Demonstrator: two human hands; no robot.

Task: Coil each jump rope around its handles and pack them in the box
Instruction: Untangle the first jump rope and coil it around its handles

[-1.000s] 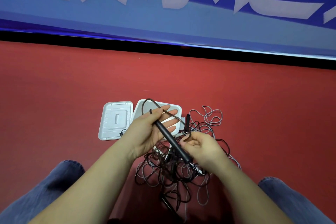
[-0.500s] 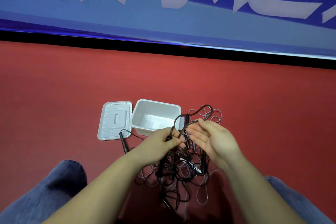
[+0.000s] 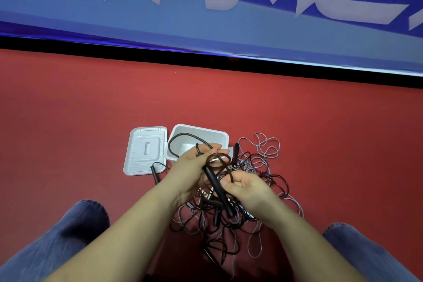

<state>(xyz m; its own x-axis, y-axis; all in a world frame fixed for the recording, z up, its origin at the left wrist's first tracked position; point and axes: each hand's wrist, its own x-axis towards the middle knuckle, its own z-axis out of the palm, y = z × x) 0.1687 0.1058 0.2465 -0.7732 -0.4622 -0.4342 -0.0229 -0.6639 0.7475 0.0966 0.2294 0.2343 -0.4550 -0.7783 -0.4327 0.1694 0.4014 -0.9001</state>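
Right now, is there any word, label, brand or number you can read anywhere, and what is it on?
Banner: large white characters on blue, cut off by the top of the frame, not readable.
Box lid: moulded ridges only, no text visible.
Box, rope handle: no markings visible.

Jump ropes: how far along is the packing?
Done: the lid is off, lying left of the open box; no coiled rope shows inside.
In hand: the left hand grips a black handle while the right hand pinches its cord, looping it.
Left: the tangled pile of ropes on the floor, including a loose handle by the lid.
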